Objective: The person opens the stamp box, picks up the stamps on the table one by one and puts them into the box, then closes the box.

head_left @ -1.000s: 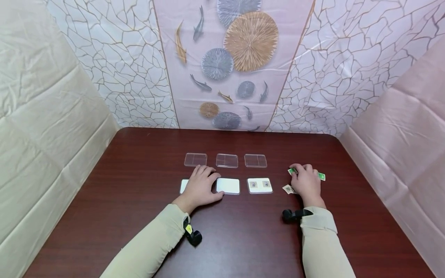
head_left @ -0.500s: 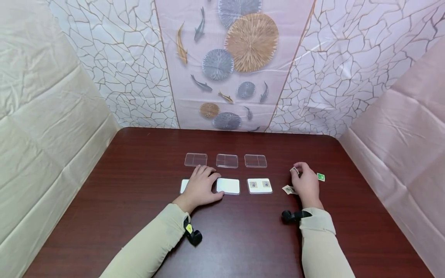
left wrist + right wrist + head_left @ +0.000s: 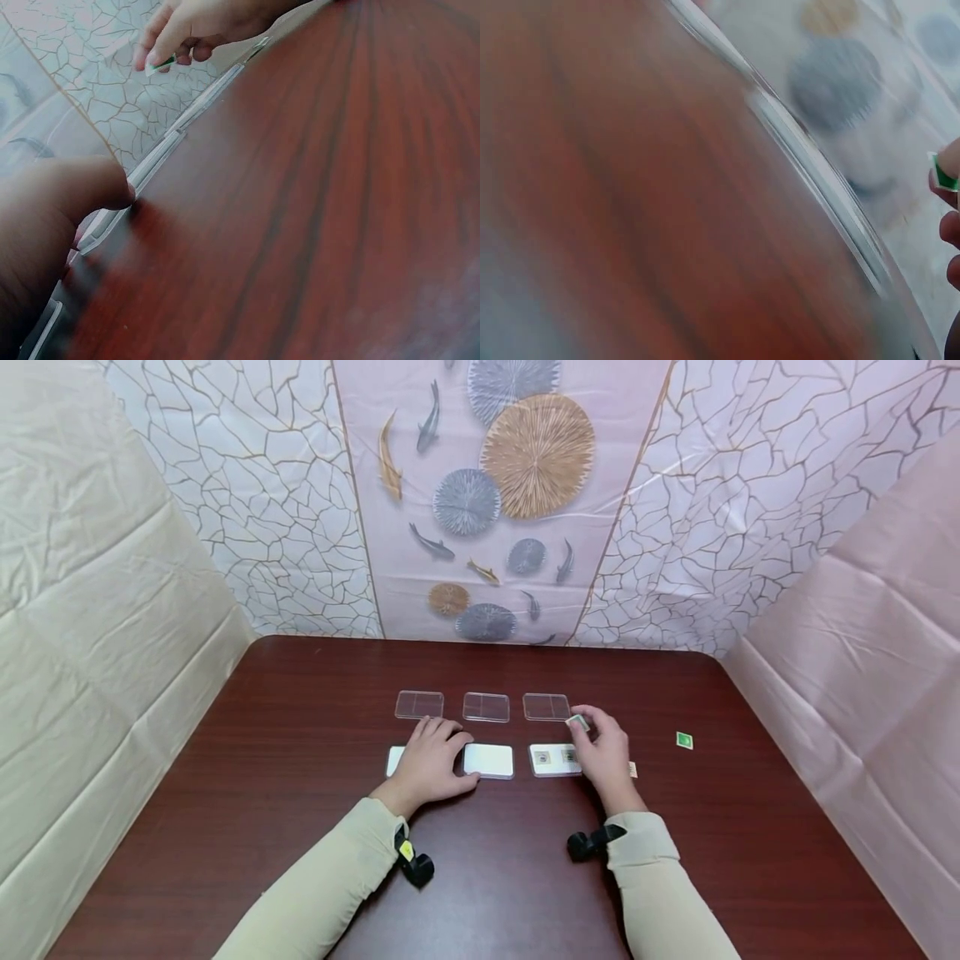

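Three clear rectangular plastic panels [image 3: 486, 707] lie far of three white-topped rectangular cases [image 3: 488, 762]; left hand [image 3: 429, 766], fingers spread, hides part of the left case. Small green, pale-edged square [image 3: 577, 722] pinched in right hand [image 3: 603, 755] above right case's far-right corner; left wrist view shows a gap below it, unclear from head view.

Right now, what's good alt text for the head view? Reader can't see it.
Right hand pinches a green stamp-like piece near the right white case, which bears two beige pieces. Left hand rests by the middle white case, partly covering the left white case. Three clear panels lie beyond on the dark red table; another green piece lies farther right.
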Demonstrator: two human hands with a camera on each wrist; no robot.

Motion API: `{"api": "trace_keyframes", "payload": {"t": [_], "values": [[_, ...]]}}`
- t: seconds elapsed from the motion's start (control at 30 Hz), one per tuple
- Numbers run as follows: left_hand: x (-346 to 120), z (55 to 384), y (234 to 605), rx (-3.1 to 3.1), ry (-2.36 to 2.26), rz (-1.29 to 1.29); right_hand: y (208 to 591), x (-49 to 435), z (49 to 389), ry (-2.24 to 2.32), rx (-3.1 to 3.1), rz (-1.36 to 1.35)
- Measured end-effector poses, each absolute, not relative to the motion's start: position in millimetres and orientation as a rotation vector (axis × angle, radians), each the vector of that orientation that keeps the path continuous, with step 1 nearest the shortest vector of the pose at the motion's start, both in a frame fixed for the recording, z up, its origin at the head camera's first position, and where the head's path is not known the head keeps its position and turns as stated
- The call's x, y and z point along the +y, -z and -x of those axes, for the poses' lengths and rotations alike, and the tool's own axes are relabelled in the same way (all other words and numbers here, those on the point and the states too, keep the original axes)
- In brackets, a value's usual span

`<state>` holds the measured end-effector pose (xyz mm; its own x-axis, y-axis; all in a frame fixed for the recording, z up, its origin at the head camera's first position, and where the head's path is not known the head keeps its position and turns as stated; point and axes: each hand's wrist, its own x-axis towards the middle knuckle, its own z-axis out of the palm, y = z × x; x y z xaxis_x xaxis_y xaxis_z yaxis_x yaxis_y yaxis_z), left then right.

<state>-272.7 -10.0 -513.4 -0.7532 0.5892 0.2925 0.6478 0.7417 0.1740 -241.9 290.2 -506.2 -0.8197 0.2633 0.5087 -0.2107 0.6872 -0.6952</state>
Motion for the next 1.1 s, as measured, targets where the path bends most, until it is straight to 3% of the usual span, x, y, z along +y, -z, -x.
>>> {"api": "trace_keyframes", "payload": {"t": [0.53,1.1], "values": [[-10.1,274.5,516.0,-2.706,0.373,0.995,505.7,171.1,243.0,-1.186,-2.542,-0.131],[-10.8,275.2,515.0,-2.707,0.379,1.007,510.9,153.6,242.2,-0.651,-2.721,-0.179]]}}
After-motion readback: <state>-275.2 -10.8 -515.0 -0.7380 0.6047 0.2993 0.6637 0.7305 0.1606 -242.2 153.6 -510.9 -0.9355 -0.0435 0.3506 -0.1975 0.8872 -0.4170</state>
